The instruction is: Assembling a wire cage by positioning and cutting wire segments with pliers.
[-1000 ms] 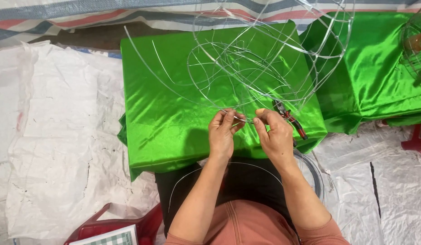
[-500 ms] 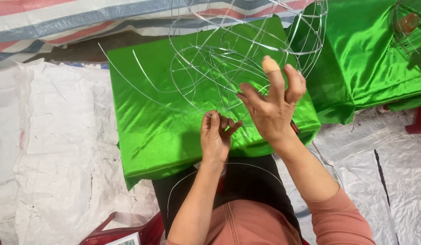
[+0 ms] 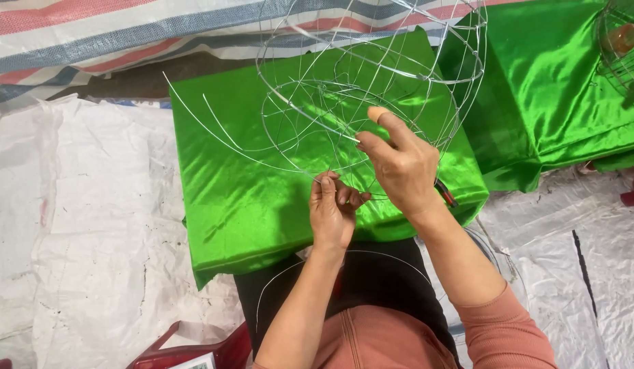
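Your left hand (image 3: 332, 213) is curled with its fingertips pressed together, pinching a thin silver wire at the near edge of the round silver wire frame (image 3: 368, 82). Your right hand (image 3: 401, 166) sits just to the right of it and a little farther out, fingers bent and gripping the frame's lower hoop, with the forefinger raised and pointing away from you through the wires. The two hands are nearly touching, over the near edge of the stack of folded shiny green satin fabric (image 3: 242, 184).

The wire frame rests on that fabric and rises toward the far side of the scene, its hoops and ribs crossing one another; two loose wire ends stick out to the left over the green cloth. Just beyond your right wrist, a small tool with a red and black handle (image 3: 446, 193) lies on the fabric, mostly hidden by the hand. A second heap of the same green satin (image 3: 556, 102) lies to the right. White woven plastic sheeting (image 3: 78, 225) covers the floor on the left and right. A striped tarpaulin in red, white and blue (image 3: 125, 34) runs along the far edge. A red plastic stool (image 3: 187, 348) shows at the near left.
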